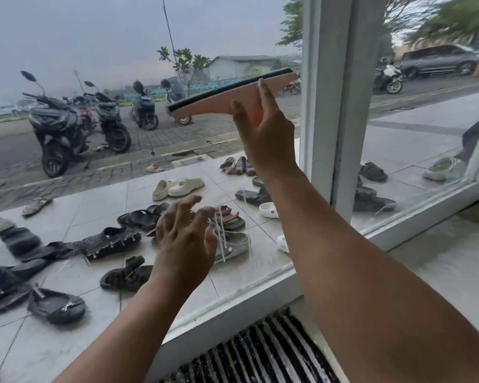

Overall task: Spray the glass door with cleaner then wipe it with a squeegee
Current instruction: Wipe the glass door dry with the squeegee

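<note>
My right hand (263, 128) grips the handle of a pink squeegee (221, 99) with a black rubber blade. The blade lies tilted against the glass door (94, 45), close to the white door frame (329, 106). White streaks of cleaner (220, 233) run down the lower glass. My left hand (184, 244) is raised in front of the lower glass with its fingers spread, holding nothing. No spray bottle is in view.
A black and white striped mat (260, 355) lies on the floor at the door's foot. A second glass pane (426, 134) stands to the right of the frame. Outside are several shoes and sandals on tiles and parked motorbikes.
</note>
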